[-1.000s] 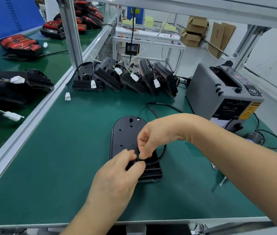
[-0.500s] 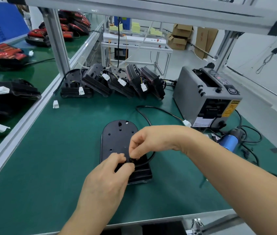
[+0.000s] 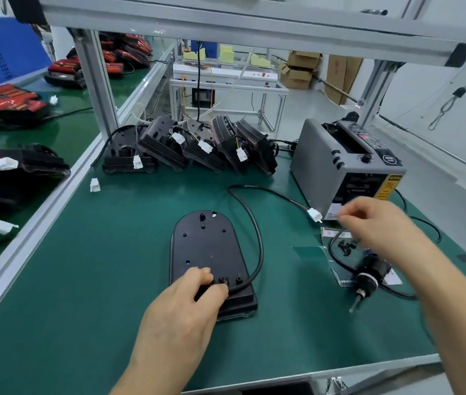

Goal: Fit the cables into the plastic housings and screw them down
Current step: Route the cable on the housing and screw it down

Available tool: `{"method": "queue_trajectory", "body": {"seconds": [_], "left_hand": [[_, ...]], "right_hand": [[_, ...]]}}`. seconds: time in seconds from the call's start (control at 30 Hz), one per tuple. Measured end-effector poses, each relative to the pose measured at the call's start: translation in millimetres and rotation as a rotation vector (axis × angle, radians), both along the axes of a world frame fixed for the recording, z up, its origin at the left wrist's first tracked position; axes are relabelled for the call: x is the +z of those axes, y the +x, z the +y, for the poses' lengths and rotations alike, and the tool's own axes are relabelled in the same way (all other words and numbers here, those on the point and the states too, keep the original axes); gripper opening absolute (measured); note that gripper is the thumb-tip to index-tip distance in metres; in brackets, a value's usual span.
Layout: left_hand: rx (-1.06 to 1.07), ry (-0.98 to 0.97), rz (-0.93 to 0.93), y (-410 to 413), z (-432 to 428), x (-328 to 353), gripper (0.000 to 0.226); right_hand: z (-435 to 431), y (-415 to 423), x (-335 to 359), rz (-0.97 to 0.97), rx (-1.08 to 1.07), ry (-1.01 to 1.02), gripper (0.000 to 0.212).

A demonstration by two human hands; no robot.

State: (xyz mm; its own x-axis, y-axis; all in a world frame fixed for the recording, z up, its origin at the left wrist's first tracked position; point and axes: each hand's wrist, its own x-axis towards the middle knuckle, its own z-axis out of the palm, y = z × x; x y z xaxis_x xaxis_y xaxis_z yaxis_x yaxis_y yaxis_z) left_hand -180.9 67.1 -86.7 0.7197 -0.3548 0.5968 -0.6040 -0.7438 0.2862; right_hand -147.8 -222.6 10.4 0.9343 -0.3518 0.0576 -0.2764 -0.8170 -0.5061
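Observation:
A black plastic housing (image 3: 206, 246) lies flat on the green mat in the middle of the bench. A black cable (image 3: 257, 238) leaves its near end, loops round its right side and ends in a white connector (image 3: 315, 215). My left hand (image 3: 183, 306) rests on the housing's near end, thumb and forefinger pinching the cable where it enters beside a screw post (image 3: 223, 280). My right hand (image 3: 374, 220) is blurred and hovers to the right, above a small heap of black screws (image 3: 346, 247). Its fingers are loosely bent and I see nothing in them.
An electric screwdriver (image 3: 368, 277) lies on the mat to the right of the housing, its cord trailing. A grey tape dispenser (image 3: 345, 166) stands at the back right. Several finished housings (image 3: 191, 146) lean in a row at the back, behind a bench-frame post (image 3: 97, 86).
My right hand has let go of the cable at the housing and moved right, over the screws. My left hand stays on the housing's near end. The view has shifted.

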Motion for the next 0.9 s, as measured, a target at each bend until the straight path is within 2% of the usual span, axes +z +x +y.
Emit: {"method": "queue_trajectory", "body": {"seconds": [0.07, 0.13, 0.17, 0.2, 0.3, 0.37, 0.4, 0.53, 0.77, 0.9], "left_hand": [[-0.001, 0.0, -0.004, 0.0, -0.1, -0.7, 0.028], [0.002, 0.002, -0.009, 0.1, 0.3, -1.1, 0.028], [0.003, 0.005, -0.008, 0.0, 0.5, -1.3, 0.029], [0.005, 0.01, -0.007, 0.1, 0.6, -1.4, 0.03], [0.012, 0.031, -0.003, 1.0, 0.5, -1.6, 0.032], [0.016, 0.037, -0.002, 1.4, 0.6, -1.4, 0.033], [0.018, 0.035, -0.003, 1.5, 0.7, -1.6, 0.033], [0.015, 0.01, -0.012, 1.9, 0.0, -2.8, 0.031], [0.008, 0.015, -0.002, 1.4, -0.3, -1.8, 0.033], [0.01, 0.015, -0.005, 1.4, -0.2, -1.5, 0.034]], "right_hand": [[-36.0, 0.5, -2.8, 0.196, -0.144, -0.192, 0.018], [-62.5, -2.0, -8.7, 0.485, -0.198, -0.394, 0.022], [-71.5, -3.0, -13.1, 0.585, -0.193, -0.436, 0.018], [-78.5, -3.9, -16.0, 0.643, -0.202, -0.346, 0.019], [-88.6, -9.8, -18.7, 0.524, -0.352, 0.4, 0.042], [-82.7, -12.5, -21.6, 0.5, -0.41, 0.646, 0.043], [-78.2, -13.2, -23.4, 0.482, -0.438, 0.666, 0.044], [-79.2, -15.5, -36.1, 0.426, -0.476, 0.516, 0.062], [-92.7, -30.3, -49.6, 0.219, -0.48, 0.762, 0.04], [-97.4, -28.7, -49.9, 0.015, -0.471, 0.96, 0.032]]}}
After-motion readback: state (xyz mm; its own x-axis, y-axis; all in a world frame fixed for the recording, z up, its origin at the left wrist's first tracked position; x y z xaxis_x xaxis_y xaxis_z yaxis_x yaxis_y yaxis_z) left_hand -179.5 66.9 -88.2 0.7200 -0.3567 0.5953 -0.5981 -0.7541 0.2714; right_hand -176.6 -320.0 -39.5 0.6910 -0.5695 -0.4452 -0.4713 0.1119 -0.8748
